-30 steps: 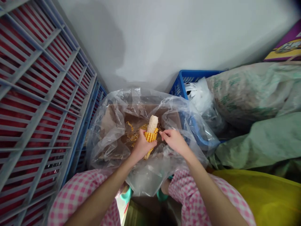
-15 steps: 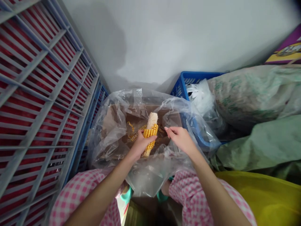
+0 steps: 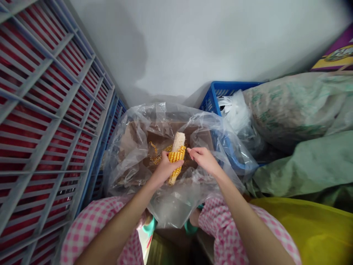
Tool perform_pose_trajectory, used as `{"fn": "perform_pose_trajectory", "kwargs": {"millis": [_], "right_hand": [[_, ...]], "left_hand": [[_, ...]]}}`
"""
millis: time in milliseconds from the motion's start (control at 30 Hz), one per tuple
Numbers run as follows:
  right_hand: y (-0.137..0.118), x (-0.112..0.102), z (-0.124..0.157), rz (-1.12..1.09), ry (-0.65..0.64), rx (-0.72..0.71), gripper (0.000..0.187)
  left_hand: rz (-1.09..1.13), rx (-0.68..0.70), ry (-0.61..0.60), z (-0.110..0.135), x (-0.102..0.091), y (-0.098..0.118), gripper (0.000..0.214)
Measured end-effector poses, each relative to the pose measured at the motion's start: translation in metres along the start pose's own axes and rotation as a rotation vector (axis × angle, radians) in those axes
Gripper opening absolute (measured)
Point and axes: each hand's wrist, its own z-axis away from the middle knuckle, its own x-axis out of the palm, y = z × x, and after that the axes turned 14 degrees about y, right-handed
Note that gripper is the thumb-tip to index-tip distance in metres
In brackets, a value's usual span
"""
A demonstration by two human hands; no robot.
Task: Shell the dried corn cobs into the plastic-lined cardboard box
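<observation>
Holding corn cob (image 3: 176, 156); purple carton (image 3: 343, 39) bears blurred lettering (image 3: 340, 54), possibly brand.

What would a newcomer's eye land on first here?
The bright yellow corn cob near centre, its upper end stripped pale, gripped by the left hand above loose kernels and clear plastic. The right hand is close by on the cob's right; contact is unclear. Then the big slatted crate filling the left side, red showing through.

Two curled hands (image 3: 164, 168) (image 3: 203, 159), just apart
</observation>
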Motion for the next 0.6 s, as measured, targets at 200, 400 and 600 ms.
{"fn": "perform_pose_trajectory", "kwargs": {"millis": [200, 400, 600], "right_hand": [[-0.004, 0.013, -0.002, -0.427, -0.078, 0.328, 0.036], [-0.016, -0.018, 0.002, 0.139, 0.127, -0.095, 0.046], [-0.025, -0.026, 0.003, 0.281, 0.03, -0.103, 0.043]], "left_hand": [[0.372, -0.303, -0.257, -0.002, -0.01, 0.012, 0.031], [0.418, -0.24, -0.206, -0.004, -0.01, 0.014, 0.043], [0.19, -0.082, -0.11, -0.003, -0.004, 0.011, 0.038]]}}
